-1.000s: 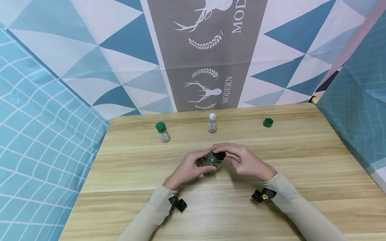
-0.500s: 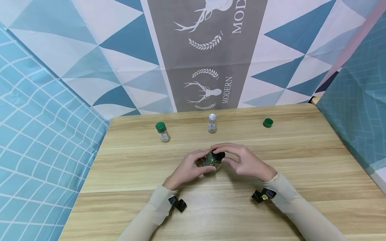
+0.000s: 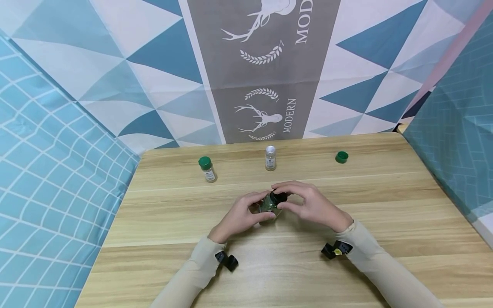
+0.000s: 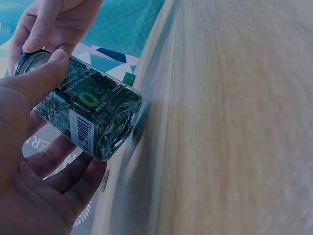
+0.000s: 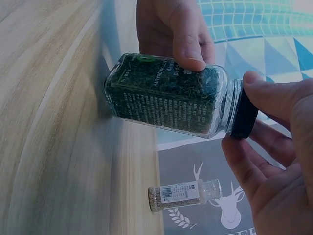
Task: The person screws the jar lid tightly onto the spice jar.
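Note:
A glass jar of dried parsley (image 3: 268, 204) with a black lid (image 3: 279, 197) is between both hands over the table. My left hand (image 3: 242, 214) grips the jar's body, thumb on one side and fingers on the other. In the right wrist view the jar (image 5: 161, 95) lies tilted, full of green flakes. Thumb and fingers of my right hand (image 3: 316, 207) pinch the black lid (image 5: 244, 115) at its rim. From the left wrist view, the jar's square base (image 4: 120, 127) and barcode show. The lid is on the neck there, largely hidden behind my fingers.
Toward the back of the wooden table (image 3: 173, 214) stands a green-capped jar (image 3: 208, 169) at left. A small pale-topped jar (image 3: 270, 159) is upright in the middle. A loose green cap (image 3: 341, 157) lies at back right. Patterned cloth surrounds the table.
My right thumb and fingers have shifted slightly round the black lid, the thumb moving left toward the jar. My left hand and the jar have stayed nearly still.

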`<state>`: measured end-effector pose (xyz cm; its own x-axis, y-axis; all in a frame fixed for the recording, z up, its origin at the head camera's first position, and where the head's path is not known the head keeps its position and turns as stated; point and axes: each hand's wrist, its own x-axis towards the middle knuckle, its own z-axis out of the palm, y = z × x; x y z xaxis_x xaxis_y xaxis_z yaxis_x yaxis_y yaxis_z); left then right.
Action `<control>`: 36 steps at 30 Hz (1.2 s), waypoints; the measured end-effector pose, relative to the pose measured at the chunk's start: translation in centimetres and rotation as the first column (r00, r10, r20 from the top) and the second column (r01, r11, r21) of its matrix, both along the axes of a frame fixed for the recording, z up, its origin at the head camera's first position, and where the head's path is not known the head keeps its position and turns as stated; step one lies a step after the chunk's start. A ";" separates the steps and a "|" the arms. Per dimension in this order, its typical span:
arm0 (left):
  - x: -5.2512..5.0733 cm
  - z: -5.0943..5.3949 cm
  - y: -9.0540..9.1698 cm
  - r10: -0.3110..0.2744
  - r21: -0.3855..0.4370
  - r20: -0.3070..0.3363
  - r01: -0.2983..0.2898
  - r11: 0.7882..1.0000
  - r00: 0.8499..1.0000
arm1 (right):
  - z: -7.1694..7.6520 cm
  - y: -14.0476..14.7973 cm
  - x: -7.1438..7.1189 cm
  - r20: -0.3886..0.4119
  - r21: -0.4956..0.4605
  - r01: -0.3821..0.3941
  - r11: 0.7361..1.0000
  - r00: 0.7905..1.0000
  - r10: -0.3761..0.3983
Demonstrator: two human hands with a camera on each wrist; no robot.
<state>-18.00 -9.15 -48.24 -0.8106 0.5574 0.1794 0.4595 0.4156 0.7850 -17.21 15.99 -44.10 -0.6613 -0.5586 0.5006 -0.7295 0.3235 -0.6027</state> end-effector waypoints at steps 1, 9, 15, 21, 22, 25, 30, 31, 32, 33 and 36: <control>0.0 0.0 0.0 -0.001 0.000 -0.003 0.001 1.000 1.000 | 0.0 0.0 0.0 0.002 -0.005 0.001 1.000 1.000 -0.001; 0.0 0.1 0.0 -0.014 0.003 -0.009 0.014 1.000 1.000 | -0.2 0.0 -0.2 0.029 -0.028 -0.005 1.000 1.000 0.006; 0.0 0.0 0.0 -0.007 0.001 -0.001 0.007 1.000 1.000 | 0.0 0.4 -0.1 0.044 0.009 -0.012 1.000 0.999 0.012; 0.0 0.0 0.0 -0.007 0.008 -0.004 0.007 1.000 1.000 | 0.0 0.5 -0.2 0.068 0.015 0.018 1.000 0.998 -0.019; 0.0 0.0 0.0 -0.007 0.010 -0.003 0.007 1.000 1.000 | 0.0 0.5 -0.2 0.069 0.015 0.021 1.000 0.997 -0.022; 0.0 0.1 0.0 -0.006 0.006 0.001 0.006 1.000 1.000 | 0.1 0.5 -0.2 0.056 0.012 0.010 1.000 0.998 -0.010; 0.0 0.1 0.0 -0.001 0.002 0.005 0.001 1.000 1.000 | 0.2 0.5 -0.2 0.037 0.012 -0.026 1.000 0.999 0.025; 0.0 0.1 0.0 -0.002 0.002 0.004 0.002 1.000 1.000 | 0.2 0.5 -0.2 0.040 0.017 -0.029 0.999 0.999 0.028; -0.1 0.1 0.0 -0.002 0.002 0.004 0.002 1.000 1.000 | 0.2 0.5 -0.2 0.043 0.026 -0.029 0.999 0.999 0.028; -0.1 0.1 0.0 -0.002 0.001 0.004 0.002 1.000 1.000 | 0.2 0.5 -0.1 0.047 0.033 -0.031 0.999 0.998 0.029; 0.0 0.0 0.0 -0.009 0.001 -0.007 0.009 1.000 1.000 | 0.4 0.5 0.0 0.057 0.053 -0.028 0.998 0.998 0.025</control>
